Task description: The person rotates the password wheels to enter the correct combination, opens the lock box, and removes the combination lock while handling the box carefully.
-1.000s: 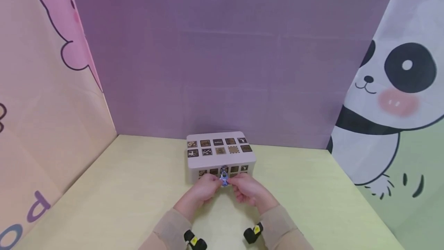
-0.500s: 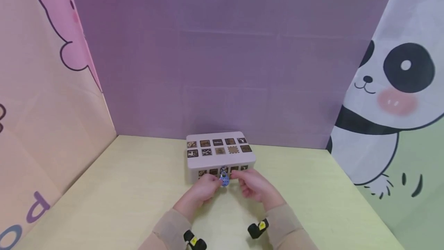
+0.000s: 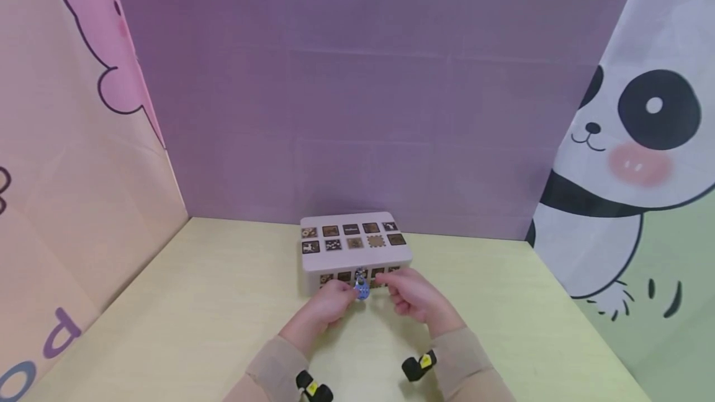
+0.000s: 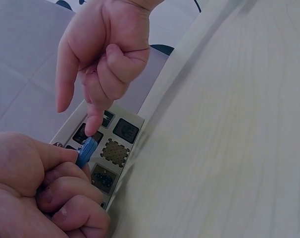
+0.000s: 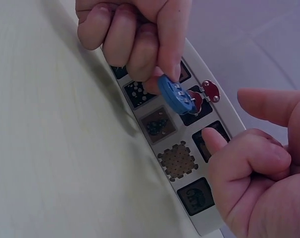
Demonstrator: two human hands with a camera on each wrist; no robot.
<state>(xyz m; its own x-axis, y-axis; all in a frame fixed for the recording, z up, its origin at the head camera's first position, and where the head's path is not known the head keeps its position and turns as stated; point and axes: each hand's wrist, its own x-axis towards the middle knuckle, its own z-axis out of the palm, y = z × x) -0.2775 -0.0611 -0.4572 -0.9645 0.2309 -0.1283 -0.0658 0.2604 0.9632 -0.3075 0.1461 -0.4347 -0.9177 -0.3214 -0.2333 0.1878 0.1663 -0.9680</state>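
Right hand (image 3: 416, 301) is drawing back from the blue padlock (image 5: 177, 98), fingers loosely curled, holding nothing.
Left hand (image 3: 329, 304) is pinching it, hanging locked on the box (image 3: 352, 247) hasp; opening remains.

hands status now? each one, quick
Left hand: pinching the blue padlock on the box front.
Right hand: loosely curled, holding nothing, just off the padlock.

Blue padlock (image 5: 175, 98); white box (image 3: 353, 254), brown patterned squares.
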